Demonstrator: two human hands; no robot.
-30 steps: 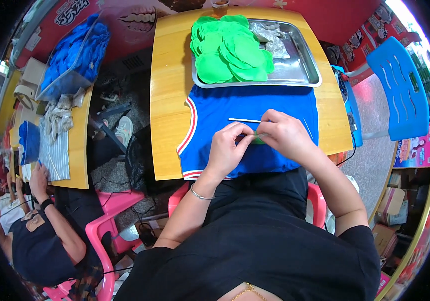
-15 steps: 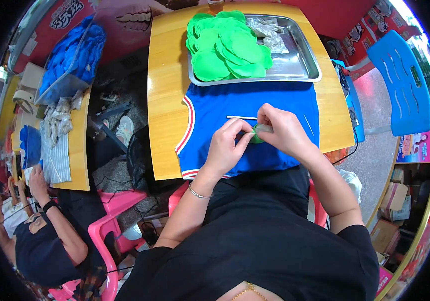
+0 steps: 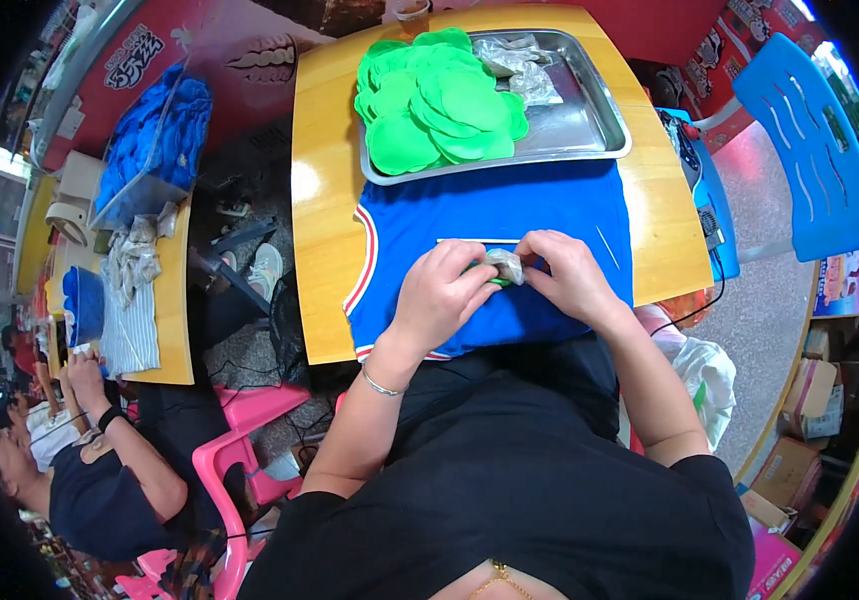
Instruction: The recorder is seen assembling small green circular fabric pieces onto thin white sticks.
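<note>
Between my hands is a small clear packet (image 3: 505,265) with greyish contents, with a bit of green fabric (image 3: 500,282) around its lower left side. My left hand (image 3: 439,292) pinches the green fabric and the packet from the left. At the packet's right edge, my right hand (image 3: 571,277) grips it with thumb and fingertips. Both hands are just above a blue garment (image 3: 509,195) with red and white trim, spread over the wooden table. A thin white stick (image 3: 461,240) lies on the garment beyond my fingers. Another slim pale piece (image 3: 606,245) lies to the right.
A metal tray (image 3: 589,125) holds a pile of green fabric pieces (image 3: 439,110) and several clear packets (image 3: 531,80). A cup (image 3: 413,14) stands behind it. Blue chair (image 3: 809,150) at right. At left, a person (image 3: 114,480) works by a bin of blue fabric (image 3: 154,140).
The packet now shows more fully between my hands, where mostly green fabric showed before. My hands have shifted slightly left and a little farther apart. The whole view has tilted a little.
</note>
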